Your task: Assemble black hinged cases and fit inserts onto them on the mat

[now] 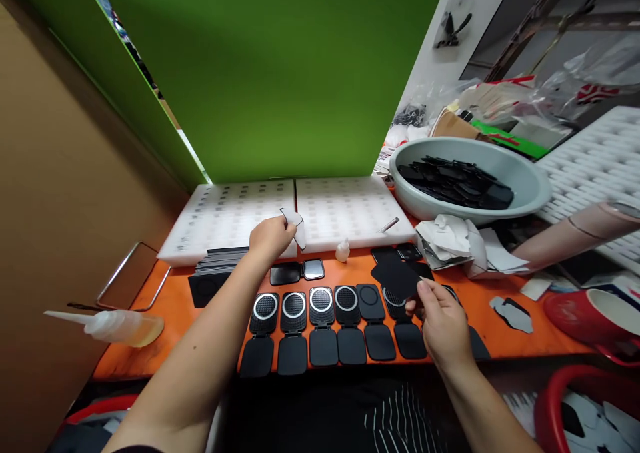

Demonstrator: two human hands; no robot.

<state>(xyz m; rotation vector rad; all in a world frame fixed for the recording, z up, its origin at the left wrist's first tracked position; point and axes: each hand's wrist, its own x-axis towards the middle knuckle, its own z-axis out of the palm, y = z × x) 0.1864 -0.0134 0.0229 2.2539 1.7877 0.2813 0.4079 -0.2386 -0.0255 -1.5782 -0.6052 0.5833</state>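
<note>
My left hand (271, 236) pinches a small white paper piece (296, 226) above the seam between two white foam trays. My right hand (440, 311) grips a thin black sheet (397, 278) by its lower right edge, over the right part of a row of hinged black cases. Several cases lie open, showing white rings (321, 299) on ribbed upper halves, with smooth black lower halves (323, 346) toward me. On one upper half sits a flat black cover (371, 301). Behind the row is another opened case (285, 273). A stack of black cards (207, 286) stands beside my left forearm.
White foam trays (350, 213) line the back. A pale basin (415, 203) holds black pieces. Nearby are crumpled papers (445, 236), a small bottle (343, 250), a squeeze bottle (120, 326), a wire stand (163, 289) and a red mug (570, 313).
</note>
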